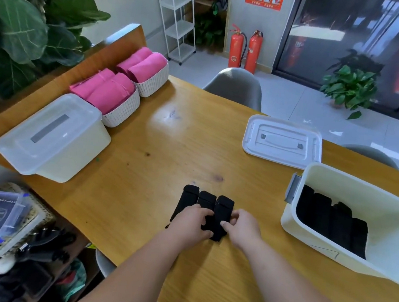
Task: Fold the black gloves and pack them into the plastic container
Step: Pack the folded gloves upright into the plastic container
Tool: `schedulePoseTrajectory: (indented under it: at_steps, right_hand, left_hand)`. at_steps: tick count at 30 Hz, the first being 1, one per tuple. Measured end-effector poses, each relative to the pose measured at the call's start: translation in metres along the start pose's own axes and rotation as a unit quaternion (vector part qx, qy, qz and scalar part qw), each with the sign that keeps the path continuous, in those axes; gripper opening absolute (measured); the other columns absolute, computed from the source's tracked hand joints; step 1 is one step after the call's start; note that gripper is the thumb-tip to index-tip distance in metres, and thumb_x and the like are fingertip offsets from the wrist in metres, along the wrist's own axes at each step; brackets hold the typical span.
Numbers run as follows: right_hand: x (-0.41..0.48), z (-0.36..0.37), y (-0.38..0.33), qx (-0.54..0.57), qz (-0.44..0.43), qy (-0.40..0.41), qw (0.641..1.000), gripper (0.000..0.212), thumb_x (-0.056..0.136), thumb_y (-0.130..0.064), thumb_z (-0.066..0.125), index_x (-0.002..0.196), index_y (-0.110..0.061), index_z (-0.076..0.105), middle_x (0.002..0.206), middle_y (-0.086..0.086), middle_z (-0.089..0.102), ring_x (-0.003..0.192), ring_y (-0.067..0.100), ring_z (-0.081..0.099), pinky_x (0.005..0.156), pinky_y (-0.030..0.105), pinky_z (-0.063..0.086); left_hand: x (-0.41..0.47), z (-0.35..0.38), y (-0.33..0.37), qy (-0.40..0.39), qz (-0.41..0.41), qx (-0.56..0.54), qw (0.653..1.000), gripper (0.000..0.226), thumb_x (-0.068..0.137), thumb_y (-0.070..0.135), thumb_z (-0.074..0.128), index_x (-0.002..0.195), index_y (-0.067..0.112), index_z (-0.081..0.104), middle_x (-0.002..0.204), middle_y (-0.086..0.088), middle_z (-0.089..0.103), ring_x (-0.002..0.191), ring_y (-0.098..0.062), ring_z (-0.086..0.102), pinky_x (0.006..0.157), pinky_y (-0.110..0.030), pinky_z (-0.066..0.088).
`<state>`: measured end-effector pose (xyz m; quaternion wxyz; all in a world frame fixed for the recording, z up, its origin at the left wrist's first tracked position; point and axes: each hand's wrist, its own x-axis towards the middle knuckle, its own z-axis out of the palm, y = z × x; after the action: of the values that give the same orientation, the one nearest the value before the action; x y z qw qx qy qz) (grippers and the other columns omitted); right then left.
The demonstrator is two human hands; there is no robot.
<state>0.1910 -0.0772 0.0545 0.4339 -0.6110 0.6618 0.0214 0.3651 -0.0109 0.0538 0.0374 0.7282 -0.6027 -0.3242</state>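
In the head view, the black gloves [206, 200] lie on the wooden bench [168, 152] near its front edge, bunched into three dark rolled strips side by side, their far ends pointing away from the person. The left hand [192, 220] rests over the near left part of the bundle, its fingers [202, 211] curled down and grasping the fabric. The right hand [242, 226] meets it from the other side, thumb and fingertips pinching the right strip of the same gloves. To the right stands the open plastic container [308, 226], cream-walled, with a grey latch on its left end; a row of folded gloves [333, 221] already lies packed along its floor. Its white lid [282, 140] lies flat on the bench beyond it, handle up. On the left side of the bench sits a closed translucent box [52, 135], and behind that two white woven baskets [121, 115] hold rolled pink cloths [106, 89]. A grey chair [237, 86] stands at the far side, with two red fire extinguishers [246, 50] against the wall.
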Motion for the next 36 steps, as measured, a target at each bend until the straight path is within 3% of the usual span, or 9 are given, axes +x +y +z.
schedulePoseTrajectory:
  at_steps: [5, 9, 13, 17, 21, 26, 28, 33, 36]
  right_hand:
    - [-0.005, -0.007, 0.003, 0.049, -0.017, -0.009, 0.999, 0.02, 0.096, -0.028, 0.078, 0.11, -0.023, 0.064, 0.096, -0.009, 0.068, 0.091, 0.016, 0.067, 0.081, 0.033, 0.053]
    - [-0.009, -0.017, 0.008, 0.124, -0.044, -0.026, 0.991, 0.018, 0.093, -0.025, 0.08, 0.108, -0.024, 0.07, 0.1, 0.0, 0.073, 0.093, 0.022, 0.074, 0.088, 0.045, 0.063]
    - [-0.02, -0.044, 0.005, 0.212, -0.069, -0.053, 0.973, 0.019, 0.097, -0.017, 0.077, 0.115, -0.017, 0.071, 0.108, 0.006, 0.074, 0.096, 0.021, 0.075, 0.087, 0.039, 0.065]
    - [-0.034, -0.078, 0.003, 0.259, -0.091, -0.043, 0.961, 0.025, 0.097, -0.019, 0.077, 0.12, -0.019, 0.069, 0.11, 0.005, 0.072, 0.097, 0.019, 0.075, 0.089, 0.037, 0.065]
    - [-0.045, -0.112, 0.003, 0.27, -0.107, 0.017, 0.957, 0.032, 0.093, -0.038, 0.081, 0.121, -0.035, 0.066, 0.111, -0.006, 0.071, 0.095, 0.016, 0.076, 0.085, 0.036, 0.062]
    - [-0.058, -0.148, 0.009, 0.431, -0.118, -0.025, 0.894, 0.039, 0.1, -0.025, 0.075, 0.137, -0.023, 0.061, 0.117, 0.008, 0.077, 0.103, 0.021, 0.078, 0.087, 0.039, 0.065]
    - [-0.066, -0.164, 0.014, 0.459, -0.128, -0.015, 0.879, 0.034, 0.101, -0.021, 0.073, 0.134, -0.022, 0.062, 0.114, 0.008, 0.079, 0.103, 0.022, 0.078, 0.082, 0.038, 0.065]
    - [-0.079, -0.199, 0.042, 0.461, -0.128, 0.036, 0.877, 0.034, 0.101, -0.013, 0.071, 0.132, -0.023, 0.063, 0.11, 0.004, 0.081, 0.1, 0.025, 0.079, 0.09, 0.048, 0.064]
    - [-0.083, -0.216, 0.068, 0.466, -0.105, 0.071, 0.876, 0.031, 0.102, -0.01, 0.069, 0.13, -0.021, 0.063, 0.108, 0.004, 0.081, 0.098, 0.024, 0.079, 0.086, 0.045, 0.066]
  left_hand:
    - [-0.002, -0.003, 0.004, 0.013, -0.016, -0.065, 0.998, 0.054, 0.09, 0.048, 0.078, 0.141, 0.039, 0.061, 0.11, 0.014, 0.058, 0.096, -0.01, 0.06, 0.082, -0.029, 0.051]
    - [-0.002, -0.011, 0.015, 0.033, -0.024, -0.145, 0.989, 0.035, 0.096, 0.047, 0.074, 0.126, 0.033, 0.065, 0.118, 0.017, 0.065, 0.105, -0.006, 0.063, 0.094, -0.029, 0.054]
    - [0.002, -0.025, 0.032, 0.054, -0.033, -0.241, 0.968, 0.022, 0.094, 0.042, 0.078, 0.107, 0.034, 0.062, 0.11, 0.014, 0.071, 0.103, -0.004, 0.067, 0.096, -0.036, 0.058]
    - [0.003, -0.04, 0.052, 0.064, -0.035, -0.358, 0.931, 0.029, 0.082, 0.041, 0.086, 0.098, 0.033, 0.064, 0.104, 0.0, 0.077, 0.092, -0.017, 0.077, 0.088, -0.047, 0.064]
    - [0.004, -0.059, 0.085, 0.052, 0.001, -0.438, 0.897, 0.03, 0.09, 0.024, 0.086, 0.108, 0.017, 0.063, 0.106, -0.009, 0.079, 0.092, -0.022, 0.08, 0.086, -0.043, 0.064]
    - [0.008, -0.079, 0.131, 0.036, 0.047, -0.487, 0.872, 0.037, 0.09, 0.02, 0.086, 0.116, 0.009, 0.061, 0.11, -0.013, 0.079, 0.103, -0.032, 0.078, 0.095, -0.058, 0.062]
    - [0.01, -0.084, 0.149, 0.024, 0.067, -0.489, 0.869, 0.039, 0.09, 0.02, 0.087, 0.116, 0.008, 0.061, 0.111, -0.014, 0.079, 0.104, -0.033, 0.078, 0.096, -0.057, 0.062]
    - [0.017, -0.077, 0.194, -0.003, 0.097, -0.46, 0.883, 0.039, 0.087, 0.025, 0.089, 0.114, 0.011, 0.064, 0.111, -0.016, 0.078, 0.104, -0.032, 0.078, 0.095, -0.053, 0.063]
    - [0.021, -0.065, 0.221, -0.028, 0.112, -0.425, 0.898, 0.034, 0.09, 0.027, 0.086, 0.115, 0.016, 0.066, 0.11, -0.008, 0.079, 0.101, -0.027, 0.078, 0.097, -0.05, 0.063]
